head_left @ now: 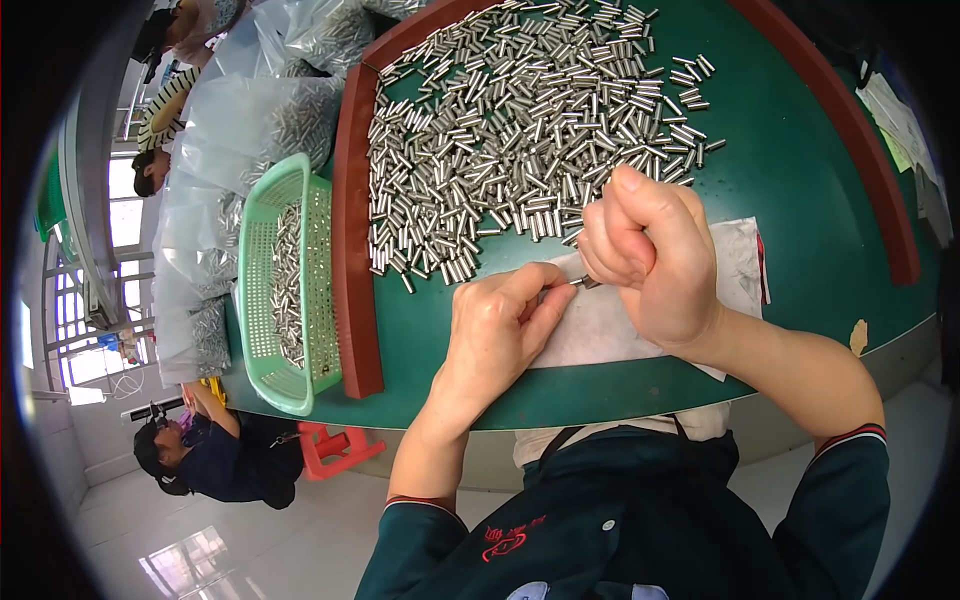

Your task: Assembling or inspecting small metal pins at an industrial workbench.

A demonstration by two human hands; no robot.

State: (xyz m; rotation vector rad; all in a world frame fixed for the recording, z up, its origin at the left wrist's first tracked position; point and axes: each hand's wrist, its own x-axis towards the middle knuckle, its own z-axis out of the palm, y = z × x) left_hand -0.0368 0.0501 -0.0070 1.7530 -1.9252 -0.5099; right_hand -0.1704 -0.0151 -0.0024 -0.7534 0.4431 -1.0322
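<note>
At the frame's centre, your left hand (500,315) pinches a small metal piece (588,282) between bent fingers. Your right hand (655,260) is clenched, thumb upward (what is inside, I cannot tell), over the wrinkled white cloth (600,332). Smooth, shiny cylinders (540,130) cover the green counter (800,190), upper centre.

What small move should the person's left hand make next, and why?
Perhaps the left hand should roll the metal pin slightly: it seems pinched there, with one end poking out above the whitish cloth and the rest hidden by the grip.
</note>
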